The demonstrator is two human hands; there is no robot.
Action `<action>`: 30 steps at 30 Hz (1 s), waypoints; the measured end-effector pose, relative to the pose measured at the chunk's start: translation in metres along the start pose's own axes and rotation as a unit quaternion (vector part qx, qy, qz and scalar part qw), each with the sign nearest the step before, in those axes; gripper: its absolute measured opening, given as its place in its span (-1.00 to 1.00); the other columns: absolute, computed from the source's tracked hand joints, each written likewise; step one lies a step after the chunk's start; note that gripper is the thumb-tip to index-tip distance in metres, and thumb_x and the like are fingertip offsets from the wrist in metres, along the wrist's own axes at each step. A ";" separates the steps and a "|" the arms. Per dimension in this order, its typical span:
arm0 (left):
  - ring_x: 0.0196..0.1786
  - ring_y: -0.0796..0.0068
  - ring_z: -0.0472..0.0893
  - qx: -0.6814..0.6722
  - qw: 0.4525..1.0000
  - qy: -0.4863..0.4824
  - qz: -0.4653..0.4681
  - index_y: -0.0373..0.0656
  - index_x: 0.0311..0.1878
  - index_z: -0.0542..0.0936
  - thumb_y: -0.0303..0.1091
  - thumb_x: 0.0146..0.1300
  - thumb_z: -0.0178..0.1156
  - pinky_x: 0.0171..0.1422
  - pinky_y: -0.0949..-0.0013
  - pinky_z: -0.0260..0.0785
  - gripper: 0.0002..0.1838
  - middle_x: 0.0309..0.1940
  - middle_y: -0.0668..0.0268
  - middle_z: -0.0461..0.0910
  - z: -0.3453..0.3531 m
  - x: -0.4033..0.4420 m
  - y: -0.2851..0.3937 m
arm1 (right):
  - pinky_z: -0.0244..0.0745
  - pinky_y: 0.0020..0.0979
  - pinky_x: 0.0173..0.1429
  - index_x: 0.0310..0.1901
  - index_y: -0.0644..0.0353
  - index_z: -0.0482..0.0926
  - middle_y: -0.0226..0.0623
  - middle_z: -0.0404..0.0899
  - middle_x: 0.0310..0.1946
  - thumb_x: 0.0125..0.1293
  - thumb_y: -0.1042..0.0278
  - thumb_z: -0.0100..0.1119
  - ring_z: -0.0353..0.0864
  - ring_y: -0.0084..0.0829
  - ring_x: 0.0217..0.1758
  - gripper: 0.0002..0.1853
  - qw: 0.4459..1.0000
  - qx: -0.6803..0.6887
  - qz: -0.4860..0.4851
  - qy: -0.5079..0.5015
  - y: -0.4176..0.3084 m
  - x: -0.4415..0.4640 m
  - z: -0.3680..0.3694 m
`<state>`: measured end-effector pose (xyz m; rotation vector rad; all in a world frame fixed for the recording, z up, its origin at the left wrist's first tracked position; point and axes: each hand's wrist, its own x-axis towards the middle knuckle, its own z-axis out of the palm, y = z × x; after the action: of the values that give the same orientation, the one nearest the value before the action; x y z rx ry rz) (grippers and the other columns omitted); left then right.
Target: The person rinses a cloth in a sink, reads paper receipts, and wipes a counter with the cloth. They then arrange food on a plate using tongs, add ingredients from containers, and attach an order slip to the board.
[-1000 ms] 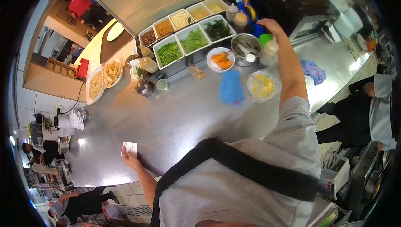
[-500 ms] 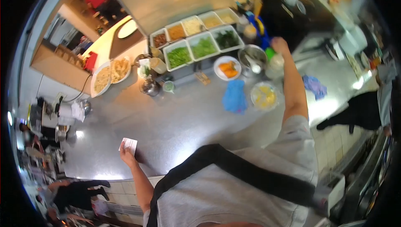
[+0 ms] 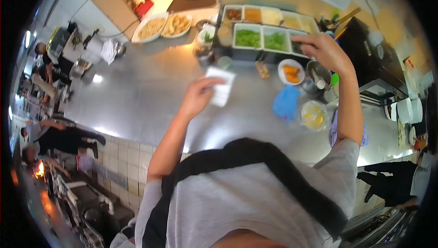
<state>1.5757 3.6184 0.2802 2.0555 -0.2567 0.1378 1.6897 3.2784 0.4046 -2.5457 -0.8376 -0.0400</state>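
Note:
My left hand (image 3: 198, 96) pinches a small white paper slip (image 3: 223, 92) above the steel counter, with the fingers over its left edge. My right hand (image 3: 325, 52) reaches over the right end of the front row of tubs, fingers stretched forward and apart, nothing visible in them. It partly hides the tub of dark greens (image 3: 295, 47). To its left are a tub of light green chopped vegetables (image 3: 275, 41) and one of brighter greens (image 3: 247, 38). Below it stand a metal pot (image 3: 315, 68) and a white bowl of orange pieces (image 3: 291, 72).
A blue cloth (image 3: 286, 103) and a wrapped bowl of yellow pieces (image 3: 314, 115) lie on the counter (image 3: 132, 93). Two plates of pale food (image 3: 176, 24) stand at the back left. A purple cloth (image 3: 364, 135) lies by my right arm. Other people (image 3: 64, 138) stand left and right.
The view has shifted left. My left hand has raised the paper slip forward over the counter. My right hand has moved left from beside the bottles to the tubs.

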 end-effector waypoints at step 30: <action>0.00 0.42 0.51 -0.090 0.994 -0.055 0.003 -0.16 -0.03 0.58 -0.58 0.13 0.12 0.06 0.39 0.36 -0.69 0.05 0.24 0.49 0.005 -0.013 -0.025 | 0.44 -0.45 -0.24 -0.23 0.20 0.57 -0.30 0.60 -0.41 0.16 0.36 0.23 0.54 -0.49 -0.36 -0.84 0.981 0.180 -0.074 -0.021 -0.044 0.104 0.056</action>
<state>1.5692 3.6269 0.2534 1.8863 -0.3326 0.0045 1.7427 3.3918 0.3898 -2.1502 -0.9543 0.1108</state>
